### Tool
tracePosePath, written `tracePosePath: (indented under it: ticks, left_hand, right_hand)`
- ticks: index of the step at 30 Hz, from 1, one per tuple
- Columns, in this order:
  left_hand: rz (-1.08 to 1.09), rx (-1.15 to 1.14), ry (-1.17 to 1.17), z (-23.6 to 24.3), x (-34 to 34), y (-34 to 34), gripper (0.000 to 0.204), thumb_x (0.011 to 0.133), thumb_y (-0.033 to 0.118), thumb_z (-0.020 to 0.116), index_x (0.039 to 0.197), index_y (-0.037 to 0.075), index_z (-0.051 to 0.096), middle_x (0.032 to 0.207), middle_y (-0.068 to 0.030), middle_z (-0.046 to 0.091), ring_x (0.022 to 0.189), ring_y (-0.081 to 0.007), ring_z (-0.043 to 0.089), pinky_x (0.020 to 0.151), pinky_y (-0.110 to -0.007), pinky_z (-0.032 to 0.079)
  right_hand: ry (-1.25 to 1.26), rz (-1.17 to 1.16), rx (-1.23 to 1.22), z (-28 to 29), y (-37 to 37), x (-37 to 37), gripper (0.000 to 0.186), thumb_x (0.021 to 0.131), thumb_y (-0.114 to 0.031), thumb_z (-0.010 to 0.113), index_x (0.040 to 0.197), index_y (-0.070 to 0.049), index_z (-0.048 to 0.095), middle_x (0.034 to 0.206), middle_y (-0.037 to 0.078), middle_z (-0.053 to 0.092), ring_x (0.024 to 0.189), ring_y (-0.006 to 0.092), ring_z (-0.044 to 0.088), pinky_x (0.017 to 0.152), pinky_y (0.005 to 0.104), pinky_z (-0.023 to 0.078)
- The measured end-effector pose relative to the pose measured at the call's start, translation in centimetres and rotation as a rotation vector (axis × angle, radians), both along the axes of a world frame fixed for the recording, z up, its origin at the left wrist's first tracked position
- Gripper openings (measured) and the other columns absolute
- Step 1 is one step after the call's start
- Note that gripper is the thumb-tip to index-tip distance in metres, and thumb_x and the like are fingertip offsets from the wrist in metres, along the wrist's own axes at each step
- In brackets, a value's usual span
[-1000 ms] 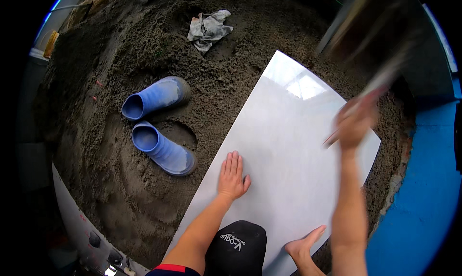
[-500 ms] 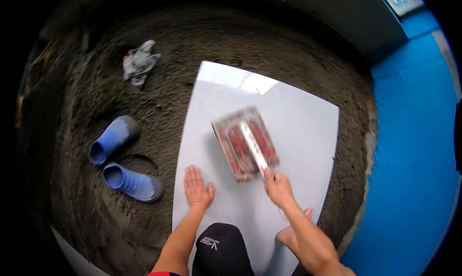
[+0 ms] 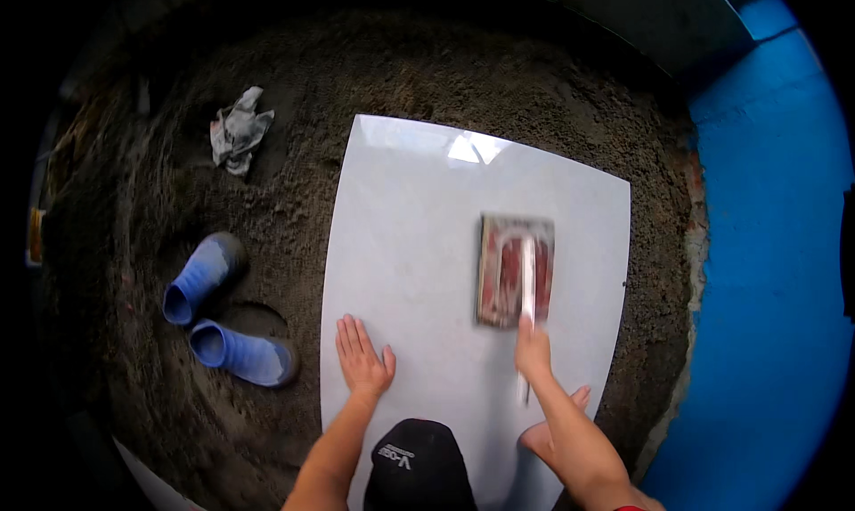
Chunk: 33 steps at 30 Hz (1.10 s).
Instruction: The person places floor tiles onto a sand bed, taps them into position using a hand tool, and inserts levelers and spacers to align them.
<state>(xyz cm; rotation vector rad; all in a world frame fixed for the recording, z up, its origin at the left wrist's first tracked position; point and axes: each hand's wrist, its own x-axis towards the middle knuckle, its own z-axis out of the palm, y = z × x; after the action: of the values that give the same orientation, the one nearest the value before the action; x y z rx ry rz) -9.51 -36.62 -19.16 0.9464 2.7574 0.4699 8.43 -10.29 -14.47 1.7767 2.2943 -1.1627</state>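
A large glossy white tile (image 3: 427,244) lies under both my hands. My left hand (image 3: 363,359) rests flat on it near its left edge, fingers stretched out. My right hand (image 3: 533,351) is wrapped round the pale handle of a tile beating paddle (image 3: 511,275). The paddle has a broad rectangular head with worn red and grey patches, slightly blurred, over the right half of the tile. Whether its head touches the surface I cannot tell. My black-clad knee (image 3: 419,466) and a bare foot (image 3: 541,441) are at the tile's near end.
Rough dark mortar or sand (image 3: 294,235) surrounds the tile. Two blue boots (image 3: 205,275) lie at the left, with a crumpled whitish wrapper (image 3: 240,132) beyond them. A blue wall (image 3: 766,244) runs along the right, and a dark grey surface (image 3: 650,16) borders the far side.
My right hand has carried the paddle to the right, and its head has turned from slanted to nearly straight. The left hand stays flat on the tile. The view has shifted slightly.
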Motion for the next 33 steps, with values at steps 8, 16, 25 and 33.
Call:
tracePosePath:
  ticks: [8, 16, 25, 33]
  left_hand:
    - [0.006, -0.040, 0.059, 0.9, -1.1, 1.4, 0.084, 0.082, 0.029, 0.057, 0.146, -0.009, 0.018, 0.154, -0.0273, 0.017, 0.145, -0.0419, 0.012, 0.117, -0.050, 0.011]
    - [-0.009, -0.051, 0.088, 1.3, -1.3, 1.4, 0.081, 0.082, 0.024, 0.056, 0.145, -0.010, 0.018, 0.154, -0.0279, 0.017, 0.144, -0.0425, 0.013, 0.117, -0.050, 0.013]
    - [-0.006, -0.029, 0.063, 2.0, -1.0, 1.6, 0.081, 0.083, 0.024, 0.057, 0.146, -0.008, 0.018, 0.154, -0.0268, 0.018, 0.145, -0.0420, 0.011, 0.117, -0.049, 0.013]
    - [-0.018, -0.041, 0.155, 2.0, -1.5, 1.0, 0.082, 0.083, 0.022, 0.057, 0.147, -0.007, 0.016, 0.154, -0.0261, 0.017, 0.144, -0.0415, 0.013, 0.118, -0.049, 0.014]
  right_hand:
    - [0.066, -0.207, -0.217, 18.6, 8.3, -3.8, 0.059, 0.095, -0.060, 0.044, 0.073, -0.007, 0.056, 0.054, 0.000, 0.047, 0.039, 0.0120, 0.044, 0.035, 0.0284, 0.034]
    - [0.885, -0.123, 0.445, 27.1, 19.8, -10.4, 0.051, 0.100, -0.052, 0.037, 0.075, -0.009, 0.050, 0.054, 0.000, 0.046, 0.044, 0.0102, 0.047, 0.040, 0.0274, 0.037]
    - [-0.087, -0.438, -0.220, 5.3, 3.4, 10.1, 0.069, 0.093, -0.066, 0.039, 0.070, -0.004, 0.058, 0.054, 0.006, 0.051, 0.040, 0.0173, 0.049, 0.038, 0.0344, 0.039]
    - [0.496, -0.278, 0.149, 30.8, 17.9, -0.9, 0.062, 0.095, -0.064, 0.039, 0.068, -0.009, 0.051, 0.050, 0.000, 0.046, 0.037, 0.0083, 0.044, 0.034, 0.0255, 0.034]
